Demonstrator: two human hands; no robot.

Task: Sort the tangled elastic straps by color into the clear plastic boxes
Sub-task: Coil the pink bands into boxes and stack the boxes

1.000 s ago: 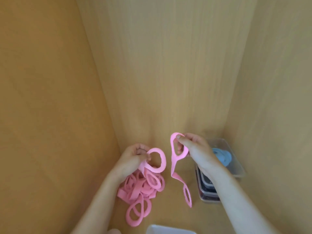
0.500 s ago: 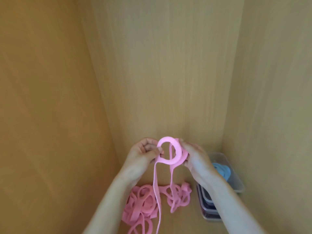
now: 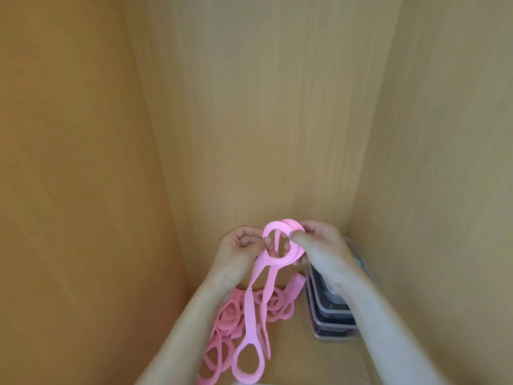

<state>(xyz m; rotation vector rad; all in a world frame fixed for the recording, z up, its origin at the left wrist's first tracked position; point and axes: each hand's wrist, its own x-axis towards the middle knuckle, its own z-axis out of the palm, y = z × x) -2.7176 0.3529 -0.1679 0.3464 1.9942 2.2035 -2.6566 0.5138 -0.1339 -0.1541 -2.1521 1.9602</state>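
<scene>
- Left hand (image 3: 238, 251) and right hand (image 3: 322, 251): each grip pinches the top loop of one pink strap (image 3: 265, 276), held above the pink pile (image 3: 230, 315).
- Clear boxes (image 3: 330, 319) stand just right of the pile.
- Judgement: the pink straps are mostly not yet sorted.

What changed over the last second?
The left hand and right hand, apart a second ago with a pink loop each, came together. Both now pinch the pink strap at its top loops, tail hanging over the pile. The pile and clear boxes stayed put.
</scene>
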